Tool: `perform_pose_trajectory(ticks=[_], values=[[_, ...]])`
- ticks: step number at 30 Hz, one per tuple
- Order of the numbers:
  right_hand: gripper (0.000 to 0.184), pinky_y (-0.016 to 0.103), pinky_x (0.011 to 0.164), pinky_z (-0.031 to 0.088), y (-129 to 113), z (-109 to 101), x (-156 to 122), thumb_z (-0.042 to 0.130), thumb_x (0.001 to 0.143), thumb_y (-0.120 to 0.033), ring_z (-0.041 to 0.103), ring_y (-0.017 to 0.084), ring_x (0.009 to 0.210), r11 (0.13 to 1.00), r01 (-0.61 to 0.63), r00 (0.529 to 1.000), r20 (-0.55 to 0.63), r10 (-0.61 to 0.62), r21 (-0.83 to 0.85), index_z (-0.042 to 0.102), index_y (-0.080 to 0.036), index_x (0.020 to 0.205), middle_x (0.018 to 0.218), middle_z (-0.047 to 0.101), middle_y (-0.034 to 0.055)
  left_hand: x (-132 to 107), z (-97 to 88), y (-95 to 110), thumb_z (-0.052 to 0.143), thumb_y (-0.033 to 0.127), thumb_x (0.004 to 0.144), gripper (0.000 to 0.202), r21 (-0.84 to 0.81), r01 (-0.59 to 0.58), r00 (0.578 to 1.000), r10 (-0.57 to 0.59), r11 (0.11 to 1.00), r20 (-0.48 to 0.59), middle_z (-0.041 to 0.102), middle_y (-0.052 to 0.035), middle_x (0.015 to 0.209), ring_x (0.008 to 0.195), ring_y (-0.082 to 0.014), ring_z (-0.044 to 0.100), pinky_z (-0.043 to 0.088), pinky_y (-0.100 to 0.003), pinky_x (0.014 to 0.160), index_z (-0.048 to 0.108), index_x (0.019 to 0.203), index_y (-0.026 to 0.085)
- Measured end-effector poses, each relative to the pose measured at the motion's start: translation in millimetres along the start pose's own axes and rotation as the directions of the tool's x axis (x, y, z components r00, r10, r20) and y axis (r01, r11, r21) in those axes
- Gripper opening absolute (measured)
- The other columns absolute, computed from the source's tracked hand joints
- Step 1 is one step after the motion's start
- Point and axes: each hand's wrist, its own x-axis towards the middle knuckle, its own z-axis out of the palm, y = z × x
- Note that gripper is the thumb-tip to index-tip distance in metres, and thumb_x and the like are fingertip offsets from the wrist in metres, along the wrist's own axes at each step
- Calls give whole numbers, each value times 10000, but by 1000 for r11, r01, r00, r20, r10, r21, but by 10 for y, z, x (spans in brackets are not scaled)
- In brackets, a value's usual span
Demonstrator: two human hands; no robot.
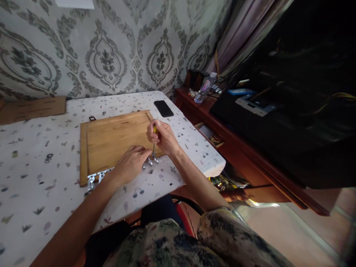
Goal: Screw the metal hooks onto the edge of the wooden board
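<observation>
A wooden cabinet door panel (111, 137) with a raised frame lies flat on the table. Silver metal hinges (91, 181) line its near edge at the left, and another hinge (150, 162) shows at the near right corner. In my right hand (164, 137) is a screwdriver (154, 148) with a yellow handle, held upright in a closed fist. Its shaft points down at the right hinge. My left hand (133, 163) rests over the panel's near edge, fingers bent and close together at that hinge beside the screwdriver's tip. The fingertips' contact is partly hidden.
A black phone (163, 108) lies beyond the panel on the patterned tablecloth (61, 148). Brown cardboard (33, 109) is at the back left. To the right stands a reddish wooden desk (236, 144) with a plastic bottle (205, 88) and a large dark screen (300, 96).
</observation>
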Motion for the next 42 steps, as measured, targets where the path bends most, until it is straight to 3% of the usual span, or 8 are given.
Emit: perform_pose_trajectory(ticks=[4, 8, 14, 21, 29, 34, 42], values=[[530, 206, 436, 169, 39, 53, -27, 729, 843, -678, 212, 45, 442, 999, 26, 1000, -17, -26, -26, 533, -208, 697, 511, 341, -110, 4, 0, 10, 450, 16, 953, 295, 26, 2, 1000, -2, 1000, 3, 722, -101, 998, 966, -257, 652, 488, -402, 935, 660, 1093, 169], [485, 221, 430, 186, 20, 111, -52, 712, 882, -604, 247, 48, 423, 998, 48, 998, -32, -49, -36, 558, -200, 661, 487, 355, -97, 2, 7, 15, 435, 6, 954, 309, 21, 2, 1000, -3, 1000, 5, 721, -110, 1005, 966, -258, 647, 486, -398, 941, 664, 1102, 152], [472, 231, 436, 177, -127, 191, -92, 627, 904, -556, 179, 63, 420, 991, 107, 969, -215, -121, -78, 453, -232, 608, 471, 262, -99, -8, 33, 12, 439, 10, 959, 321, -43, 2, 1000, -3, 999, -23, 723, -102, 979, 996, -263, 642, 476, -399, 941, 672, 1112, 169], [454, 240, 440, 180, -144, 171, -188, 589, 941, -512, 124, 71, 425, 992, 76, 959, -266, -101, -101, 394, -237, 638, 500, 221, -100, -2, 54, 12, 466, 34, 964, 268, -4, -9, 1000, 9, 1000, -14, 708, -89, 943, 993, -264, 639, 456, -387, 914, 658, 1087, 175], [397, 258, 445, 150, -64, 156, -291, 596, 912, -460, 99, 80, 450, 992, 61, 932, -349, -96, -108, 411, -239, 639, 513, 218, -94, 13, 10, 33, 484, -8, 924, 320, -3, -2, 1000, 2, 1000, 19, 714, -81, 957, 1009, -267, 635, 440, -389, 921, 641, 1133, 175], [397, 279, 445, 169, -94, 143, -297, 580, 906, -458, 105, 92, 453, 982, 88, 889, -432, -154, -168, 385, -245, 634, 512, 202, -91, 12, -21, 38, 474, -10, 943, 309, -25, 0, 1000, 1, 1000, 5, 711, -78, 964, 989, -252, 629, 440, -368, 896, 636, 1124, 180], [369, 266, 426, 168, -78, 157, -254, 608, 869, -441, 104, 81, 441, 977, 134, 872, -448, -197, -169, 424, -242, 618, 501, 218, -97, 41, -153, 100, 475, -42, 905, 313, -10, 4, 998, -4, 1000, 70, 706, -76, 928, 954, -248, 633, 444, -359, 857, 636, 1077, 164]])
